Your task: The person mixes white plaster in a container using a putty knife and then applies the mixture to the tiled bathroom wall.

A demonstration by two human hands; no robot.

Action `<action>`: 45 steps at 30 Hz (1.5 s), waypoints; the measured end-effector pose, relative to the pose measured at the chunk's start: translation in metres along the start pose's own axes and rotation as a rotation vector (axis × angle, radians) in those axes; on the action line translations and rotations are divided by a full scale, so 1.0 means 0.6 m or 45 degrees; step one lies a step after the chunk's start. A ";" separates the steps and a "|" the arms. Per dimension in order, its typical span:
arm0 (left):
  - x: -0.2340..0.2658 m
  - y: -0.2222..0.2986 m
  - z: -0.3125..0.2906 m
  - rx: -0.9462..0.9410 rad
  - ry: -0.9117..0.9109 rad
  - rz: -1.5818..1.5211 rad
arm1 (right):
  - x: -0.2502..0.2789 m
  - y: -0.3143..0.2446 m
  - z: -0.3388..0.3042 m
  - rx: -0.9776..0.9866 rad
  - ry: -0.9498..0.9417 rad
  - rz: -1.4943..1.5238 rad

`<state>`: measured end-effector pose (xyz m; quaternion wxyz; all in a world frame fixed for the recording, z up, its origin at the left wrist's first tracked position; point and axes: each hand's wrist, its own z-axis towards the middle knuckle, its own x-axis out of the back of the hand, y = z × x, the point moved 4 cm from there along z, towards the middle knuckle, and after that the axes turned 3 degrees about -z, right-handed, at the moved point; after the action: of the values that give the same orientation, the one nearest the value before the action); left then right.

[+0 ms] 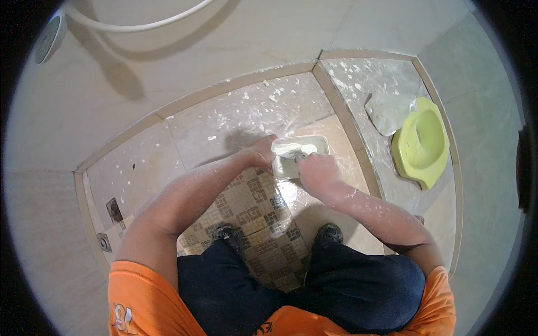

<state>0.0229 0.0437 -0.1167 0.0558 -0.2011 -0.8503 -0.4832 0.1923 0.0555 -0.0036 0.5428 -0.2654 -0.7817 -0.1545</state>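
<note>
My left hand grips the left side of a small pale rectangular tub, its fingers partly hidden by the wall. White paste lies inside, smeared along the far side. Over the tub's near right part, my right hand is closed, its fingertips reaching inside. A small grey edge shows at those fingertips, but what the hand holds is too hidden to name. White powder coats both forearms.
Beyond a raised tiled curb, a yellow-green plastic basin-like piece lies beside a whitish plastic bag. White crumbs and smears dot the floor. A shower head with white hose hangs upper left; a drain sits lower left.
</note>
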 end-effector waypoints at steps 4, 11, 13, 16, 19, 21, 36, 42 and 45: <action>-0.002 -0.049 0.024 -0.030 0.055 -0.043 | -0.042 -0.003 -0.027 0.010 0.044 -0.079; -0.002 -0.012 0.001 0.247 -0.055 -0.246 | 0.023 -0.004 -0.030 -0.017 -0.016 0.013; -0.006 0.010 -0.009 0.347 -0.090 -0.376 | -0.009 0.012 -0.017 0.008 0.078 0.005; 0.007 -0.039 0.009 0.088 -0.010 0.118 | -0.029 -0.012 -0.025 0.032 -0.001 -0.011; -0.004 -0.040 0.004 0.206 -0.101 -0.079 | -0.003 -0.001 -0.029 0.051 -0.273 -0.078; -0.009 -0.048 0.008 0.254 -0.065 -0.235 | 0.009 0.022 -0.014 0.014 -0.188 -0.073; -0.015 -0.062 0.024 -0.064 -0.159 0.011 | -0.030 0.010 -0.020 0.060 0.012 -0.037; -0.015 -0.068 0.024 -0.087 -0.070 -0.033 | 0.028 0.046 -0.024 -0.021 -0.036 -0.024; -0.020 -0.083 0.049 0.023 -0.068 -0.069 | -0.027 0.072 -0.028 -0.134 -0.036 -0.117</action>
<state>0.0173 0.0424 -0.1752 0.0219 -0.1904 -0.8609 -0.4714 0.2348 0.0776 -0.0146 0.5093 -0.2596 -0.7915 -0.2163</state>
